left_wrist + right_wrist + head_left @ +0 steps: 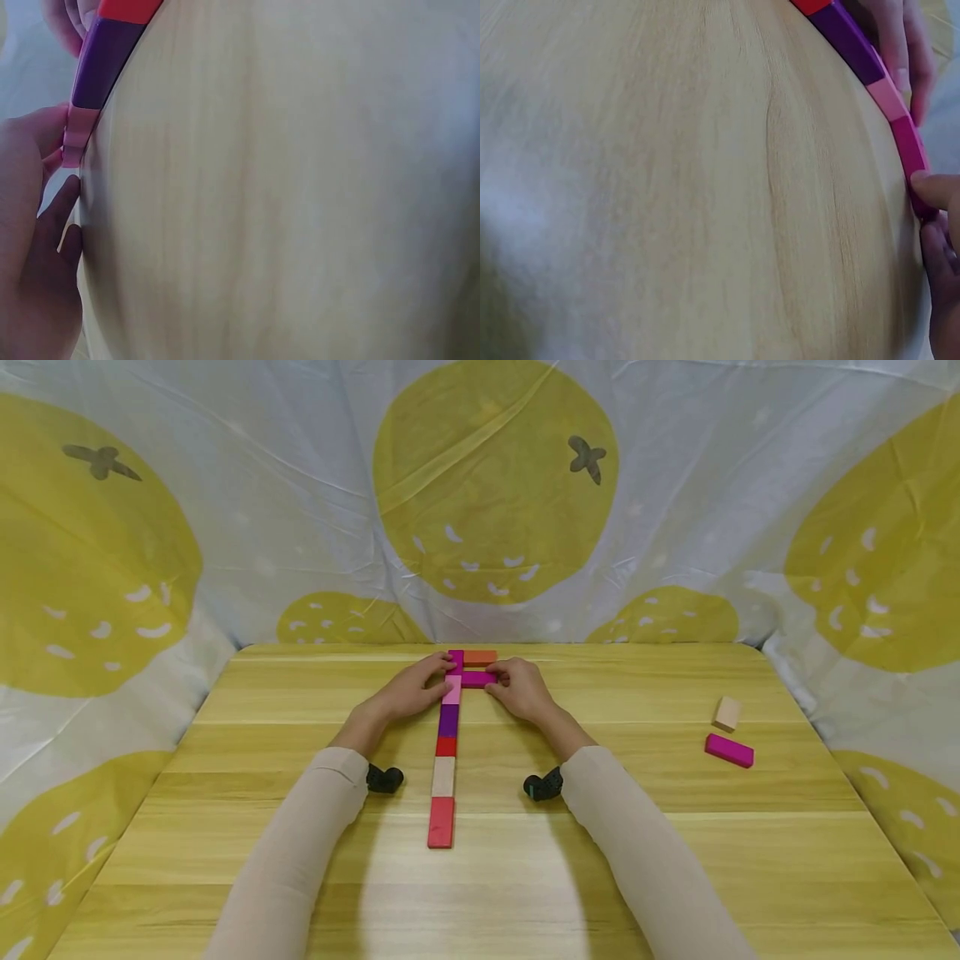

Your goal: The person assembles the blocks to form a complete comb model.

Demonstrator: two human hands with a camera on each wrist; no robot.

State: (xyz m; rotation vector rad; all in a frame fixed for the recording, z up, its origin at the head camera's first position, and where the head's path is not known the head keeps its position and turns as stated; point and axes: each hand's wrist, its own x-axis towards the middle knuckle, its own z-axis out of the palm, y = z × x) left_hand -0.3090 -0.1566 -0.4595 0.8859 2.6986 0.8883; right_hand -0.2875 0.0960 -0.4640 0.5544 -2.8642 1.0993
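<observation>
A line of coloured wooden blocks runs down the table: a magenta block [455, 657] at the far end, then pink [452, 691], purple [448, 720], short red [446, 747], plain wood [443, 776] and a longer red block [441, 822]. My left hand [411, 688] rests against the line's left side, fingertips at the far magenta block and thumb at the pink one. From the right, my right hand [522, 688] pinches the outer end of a second magenta block [476, 679], lying crosswise with its inner end at the line. Beyond it, an orange block [480, 657] lies parallel.
On the table's right side lie a plain wood block [726, 714] and another magenta block [729, 750]. A white cloth with yellow fruit prints [495, 485] hangs behind the table's far edge. Black wrist devices [386, 779] show under both sleeves.
</observation>
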